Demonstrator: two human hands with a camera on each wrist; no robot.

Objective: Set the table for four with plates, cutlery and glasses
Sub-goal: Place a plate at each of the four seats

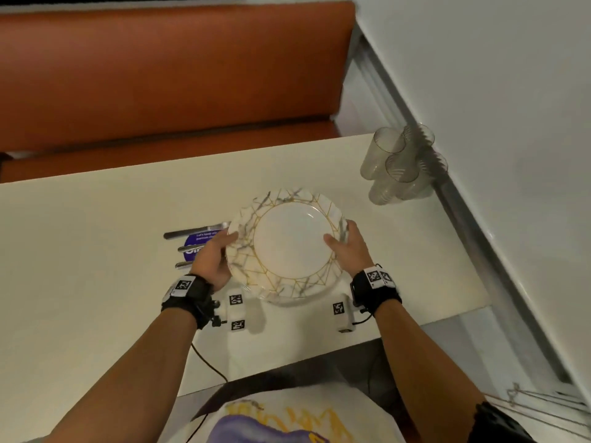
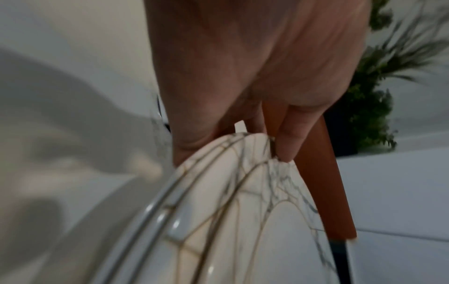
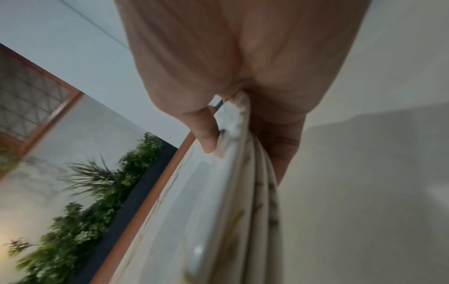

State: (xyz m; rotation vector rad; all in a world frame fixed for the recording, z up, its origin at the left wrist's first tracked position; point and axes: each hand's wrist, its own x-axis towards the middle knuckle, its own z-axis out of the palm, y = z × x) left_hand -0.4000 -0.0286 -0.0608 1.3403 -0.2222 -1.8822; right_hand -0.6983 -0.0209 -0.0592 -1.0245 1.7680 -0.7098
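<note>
A stack of white plates [image 1: 287, 244] with grey marbling and gold lines is held a little above the cream table [image 1: 96, 251]. My left hand [image 1: 214, 254] grips its left rim, thumb on top. My right hand [image 1: 347, 247] grips the right rim the same way. In the left wrist view several rims of the plates [image 2: 218, 221] show under my thumb. The right wrist view shows the plates [image 3: 218, 211] edge-on. Cutlery [image 1: 195, 235] lies on a blue card left of the stack, partly hidden by my left hand. Several clear glasses [image 1: 396, 164] stand at the table's far right.
An orange bench seat [image 1: 176, 75] runs along the far side of the table. A white wall with a metal rail [image 1: 479, 235] borders the right edge. Small white tagged boxes [image 1: 238, 311] sit near the front edge under my wrists. A black cable [image 1: 208, 362] trails off the front.
</note>
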